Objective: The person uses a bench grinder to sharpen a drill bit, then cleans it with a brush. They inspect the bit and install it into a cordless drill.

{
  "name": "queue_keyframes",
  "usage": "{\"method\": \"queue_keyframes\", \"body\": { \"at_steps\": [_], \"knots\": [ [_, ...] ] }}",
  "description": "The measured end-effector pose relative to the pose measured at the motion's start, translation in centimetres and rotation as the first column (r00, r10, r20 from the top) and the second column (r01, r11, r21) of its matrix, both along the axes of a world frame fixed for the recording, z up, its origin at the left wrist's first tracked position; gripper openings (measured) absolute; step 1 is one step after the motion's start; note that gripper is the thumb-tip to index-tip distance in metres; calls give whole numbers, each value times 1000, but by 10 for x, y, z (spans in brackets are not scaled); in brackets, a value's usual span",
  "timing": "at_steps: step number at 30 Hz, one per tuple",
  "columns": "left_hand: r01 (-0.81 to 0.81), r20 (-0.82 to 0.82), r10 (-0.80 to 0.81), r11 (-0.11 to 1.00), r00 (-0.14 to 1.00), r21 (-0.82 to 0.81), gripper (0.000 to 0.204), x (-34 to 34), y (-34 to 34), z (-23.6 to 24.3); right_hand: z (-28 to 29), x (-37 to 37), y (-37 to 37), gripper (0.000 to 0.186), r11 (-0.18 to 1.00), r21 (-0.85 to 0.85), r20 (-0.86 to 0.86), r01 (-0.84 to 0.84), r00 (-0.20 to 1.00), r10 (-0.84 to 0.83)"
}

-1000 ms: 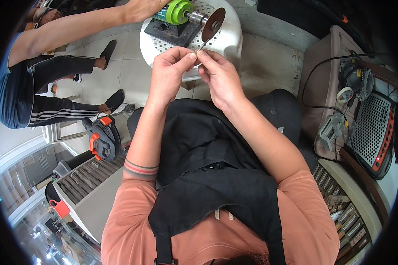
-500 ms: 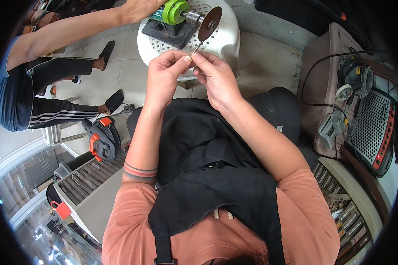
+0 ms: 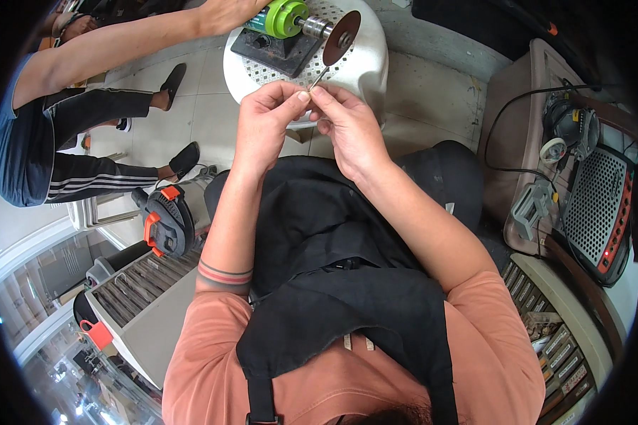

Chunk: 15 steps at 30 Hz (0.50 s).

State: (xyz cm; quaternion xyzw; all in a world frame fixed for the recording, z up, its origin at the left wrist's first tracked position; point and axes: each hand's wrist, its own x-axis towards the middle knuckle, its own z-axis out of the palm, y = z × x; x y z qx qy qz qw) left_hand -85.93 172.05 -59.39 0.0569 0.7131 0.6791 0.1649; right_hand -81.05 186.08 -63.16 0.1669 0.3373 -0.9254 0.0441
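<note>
Left hand point(image 3: 266, 117) and right hand point(image 3: 345, 122) pinch a thin rod point(image 3: 320, 76), its tip just by the brown wheel point(image 3: 339, 42) at twelve o'clock. If the wheel spins, a loose pinch could let the rod jump. Since a second ago, both hands slid slightly toward seven o'clock.

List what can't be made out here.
Head view:
Thin rod: near end hidden by left hand and right hand.
Rod tip against disc: contact too small to tell.
Green motor: top cut off by upper picture edge.
Co-worker's hand: partly cut off by same edge.
</note>
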Motion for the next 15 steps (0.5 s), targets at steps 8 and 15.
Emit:
{"method": "queue_keyframes", "body": {
  "at_steps": [8, 15],
  "knots": [
    [-10, -3, 10, 1000, 1000, 3, 11, -1, 0, -2, -2, -2, 0, 24, 1000, 5, -11, -15, 1000, 15],
    [-10, -7, 10, 1000, 1000, 4, 11, -1, 0, -1, -2, -2, 3, 26, 999, 22, -19, -38, 999, 39]
  ]
}}
